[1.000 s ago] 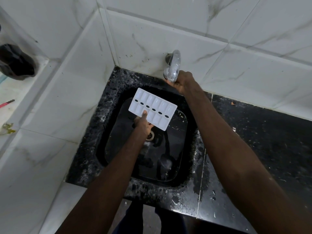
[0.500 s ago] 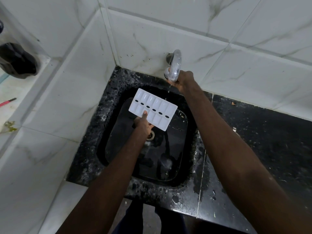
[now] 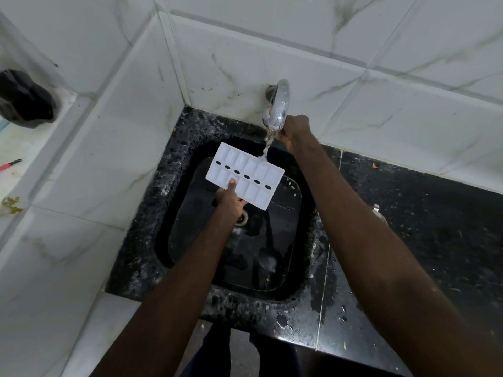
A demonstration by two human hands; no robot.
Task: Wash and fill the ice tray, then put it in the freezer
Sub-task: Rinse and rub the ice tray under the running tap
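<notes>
Legs: dark trousers show at the near edge, below the front of the table [image 3: 408, 213].
Table: black speckled stone, wet with droplets along its near strip, running off to the right.
Sink [image 3: 285, 240]: a black square basin set into the left part of the table, its floor glossy and wet, with a metal drain [image 3: 243, 216] toward the far side.
Left hand [image 3: 230, 201]: reaches in from near-left over the basin and pinches the near long edge of the ice tray [image 3: 245, 175], thumb on top and fingers underneath.
Ice tray: white, two rows of pockets with a line of dark oval slots between them, held in the air above the far half of the sink, open side up and turned at a slant.
Water [image 3: 267, 144]: a thin stream falls from the tap [image 3: 280, 104] and lands on the tray's far-right corner.
Right hand [image 3: 295, 130]: its fingers curl round the lower end of the tap, just right of the stream; exactly which part they grip is hidden.
Tap: a curved metal spout coming out of the far wall [image 3: 245, 50].
Wall: white marbled tiles, speckled with dirt near the tap.
Ledge: at far left, a dark lump [image 3: 25, 100] and a red stick-like item [image 3: 9, 164], well apart from the sink.
</notes>
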